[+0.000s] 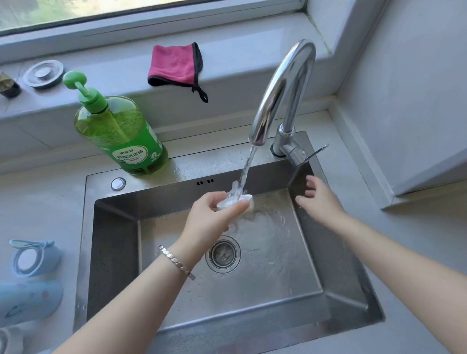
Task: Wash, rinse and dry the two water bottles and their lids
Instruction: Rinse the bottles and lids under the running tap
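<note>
Left hand (210,213) grips white lid (235,202) under running water — right hand (320,199) loose, fingers relaxed, holding nothing.

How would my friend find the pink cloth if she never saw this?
Look at the grey windowsill behind the sink. Left of the curved silver tap, a folded cloth lies on its edge. It is the only pink thing, trimmed in black with a small hanging loop.

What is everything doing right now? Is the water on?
Faucet: running.
White lid: held under the water.
Left hand: gripping the white lid.
Right hand: open, holding nothing.
Soap bottle: upright, nearly full.
Pink cloth: folded on the sill.
Blue bottle: lying on its side.
Sink: wet, unplugged.
</note>
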Available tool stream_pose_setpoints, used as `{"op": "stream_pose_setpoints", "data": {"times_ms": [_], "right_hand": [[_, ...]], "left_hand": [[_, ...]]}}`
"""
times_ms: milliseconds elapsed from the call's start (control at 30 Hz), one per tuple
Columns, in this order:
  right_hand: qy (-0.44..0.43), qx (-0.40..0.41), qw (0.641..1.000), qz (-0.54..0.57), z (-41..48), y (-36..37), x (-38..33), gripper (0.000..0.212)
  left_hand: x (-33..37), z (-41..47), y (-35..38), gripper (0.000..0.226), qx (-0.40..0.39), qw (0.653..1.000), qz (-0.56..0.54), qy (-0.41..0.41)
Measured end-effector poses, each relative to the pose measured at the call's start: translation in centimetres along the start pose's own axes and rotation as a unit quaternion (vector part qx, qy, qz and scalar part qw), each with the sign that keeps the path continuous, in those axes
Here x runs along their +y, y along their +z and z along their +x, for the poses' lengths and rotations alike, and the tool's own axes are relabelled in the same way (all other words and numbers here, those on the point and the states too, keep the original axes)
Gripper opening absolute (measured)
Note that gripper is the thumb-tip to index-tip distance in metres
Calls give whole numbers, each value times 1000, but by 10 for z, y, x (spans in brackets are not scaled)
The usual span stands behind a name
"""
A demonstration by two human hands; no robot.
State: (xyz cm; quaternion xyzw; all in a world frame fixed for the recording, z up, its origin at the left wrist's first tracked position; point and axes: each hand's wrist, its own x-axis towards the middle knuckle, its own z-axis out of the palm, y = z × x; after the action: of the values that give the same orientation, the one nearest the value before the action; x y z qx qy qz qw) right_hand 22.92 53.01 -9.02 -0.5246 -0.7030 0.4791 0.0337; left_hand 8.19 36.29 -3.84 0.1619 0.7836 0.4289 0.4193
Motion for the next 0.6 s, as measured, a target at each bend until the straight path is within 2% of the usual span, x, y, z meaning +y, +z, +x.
{"op": "stream_pose_setpoints", "data": {"times_ms": [100,200,267,400,500,600], "right_hand": [[25,53,995,78,29,-14,-18,65],[34,101,981,162,48,-12,-24,44],[33,123,977,171,52,-5,-24,40],[14,123,987,103,59,0,-28,63],[11,114,993,31,65,-10,-36,66],[22,60,996,-64,55,-20,-37,68]], "left_hand": [[15,1,0,41,-39,996,-16,-74],[18,1,-4,50,-64,985,-65,-148],[15,-1,-10,55,-80,975,-96,-185],[4,-5,-27,48,-61,974,-91,-200],[-2,-11,-39,41,-33,974,-93,-205],[-11,-24,-50,37,8,983,-52,-177]]}}
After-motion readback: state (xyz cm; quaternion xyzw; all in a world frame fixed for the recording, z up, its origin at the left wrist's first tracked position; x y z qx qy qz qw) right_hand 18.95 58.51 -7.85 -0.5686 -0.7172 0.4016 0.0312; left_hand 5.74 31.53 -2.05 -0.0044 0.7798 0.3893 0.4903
